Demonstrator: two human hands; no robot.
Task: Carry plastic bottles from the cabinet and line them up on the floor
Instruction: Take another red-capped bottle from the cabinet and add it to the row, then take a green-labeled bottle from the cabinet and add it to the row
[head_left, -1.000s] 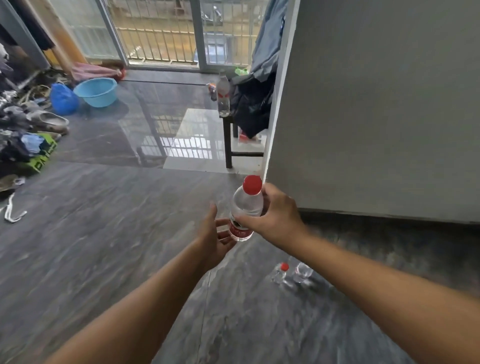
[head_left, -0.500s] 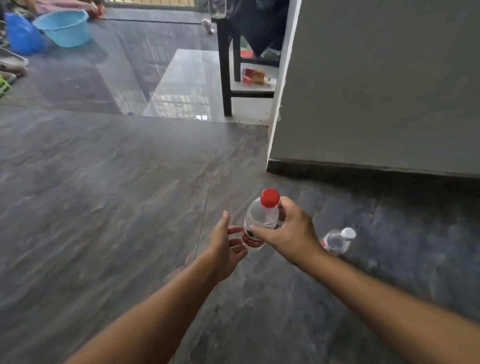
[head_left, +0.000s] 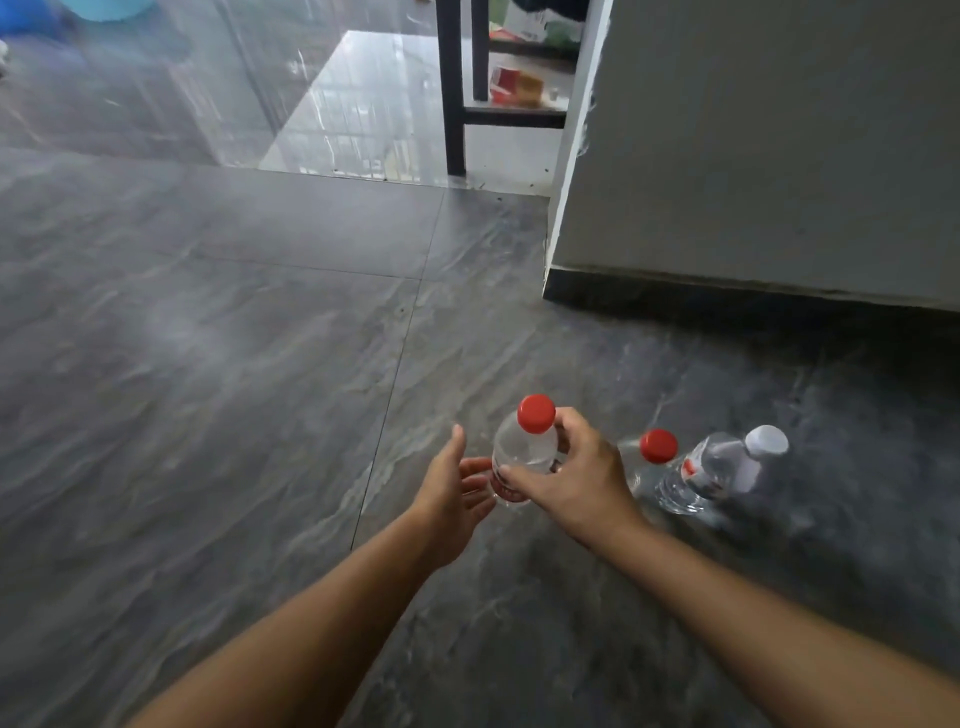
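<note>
Resting between both hands (head_left: 519, 483): bottle (head_left: 524, 452)

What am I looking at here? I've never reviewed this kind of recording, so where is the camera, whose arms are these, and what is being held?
There is no machine here. The camera sits on a person's head and looks forward and down, so the two bare arms reaching in from the bottom are that person's own.

The right hand grips a clear plastic bottle with a red cap around its shoulder, holding it upright. The left hand is open beside the bottle's lower part, as if steadying it; whether it touches is hard to tell.

Below is a dark grey tiled floor. To the right of the hands, two more bottles are already there: one with a red cap, mostly hidden behind the right hand, and one with a white cap. Behind them rises a grey wall, and a dark furniture leg stands further back.
</note>
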